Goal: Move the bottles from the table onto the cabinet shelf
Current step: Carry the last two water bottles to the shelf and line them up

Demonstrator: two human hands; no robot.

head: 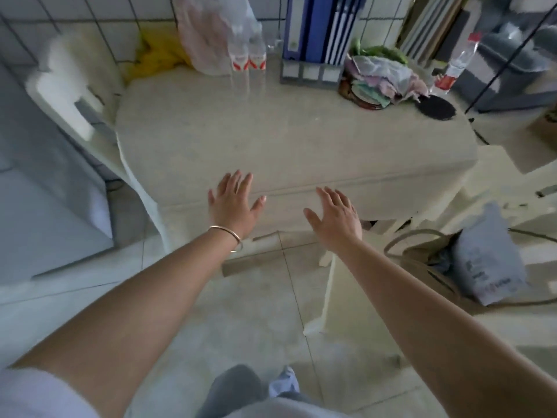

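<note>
A pale table [271, 140] fills the middle of the frame. At its far edge, top centre, a blue file holder [316, 37] stands upright with binders in it. Left of that a pinkish plastic bag [208, 34] slumps against the tiled wall. Just in front of the bag two clear bottles [248, 55] with red labels stand side by side, touching. A third bottle [456, 63] stands at the upper right corner, beside a round dish [367, 98] heaped with crumpled cloths. Lower centre, left hand [233, 203] and right hand [336, 217] hover spread flat, fingers splayed, grasping nothing.
</note>
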